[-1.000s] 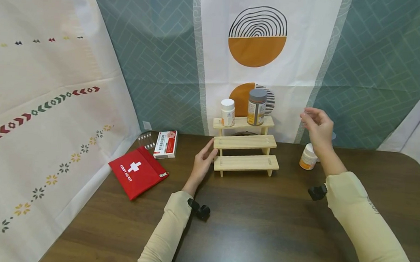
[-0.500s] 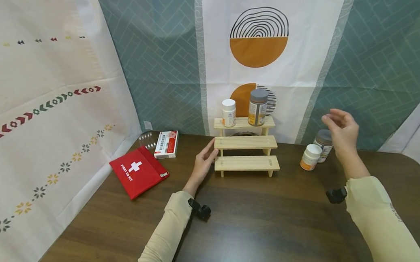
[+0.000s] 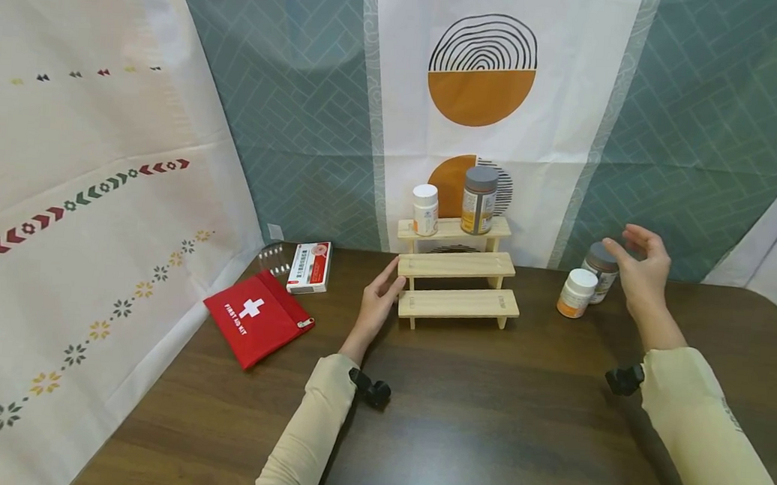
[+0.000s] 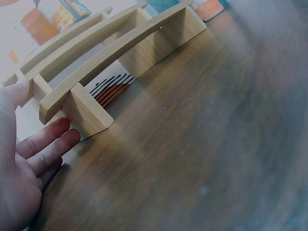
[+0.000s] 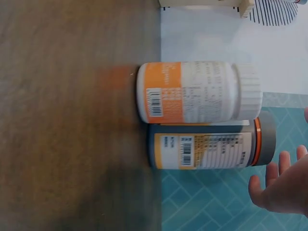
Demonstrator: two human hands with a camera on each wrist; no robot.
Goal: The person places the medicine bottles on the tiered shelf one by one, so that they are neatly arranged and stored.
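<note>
A three-step wooden stand (image 3: 458,264) is on the table, and my left hand (image 3: 375,305) rests at its left end. In the left wrist view the thumb lies by a step's end, with the fingers loosely bent beside the front leg. On the right stand a white-capped bottle (image 3: 576,293) with an orange label band and, behind it, a grey-capped bottle (image 3: 605,279). My right hand (image 3: 646,272) hovers beside the grey cap, thumb and fingers spread apart, with nothing held. The right wrist view shows its fingertips just past that cap.
On the stand's top step are a small white bottle (image 3: 425,211) and a larger grey-capped bottle (image 3: 479,202). To the left lie a red first aid pouch (image 3: 258,317), a red-and-white box (image 3: 308,267) and a clear blister pack (image 3: 275,259). Patterned cloth (image 3: 490,242) hangs behind the table.
My right hand has moved right, then down towards the grey-capped bottle, which it partly hid earlier. My left hand keeps its place at the stand.
</note>
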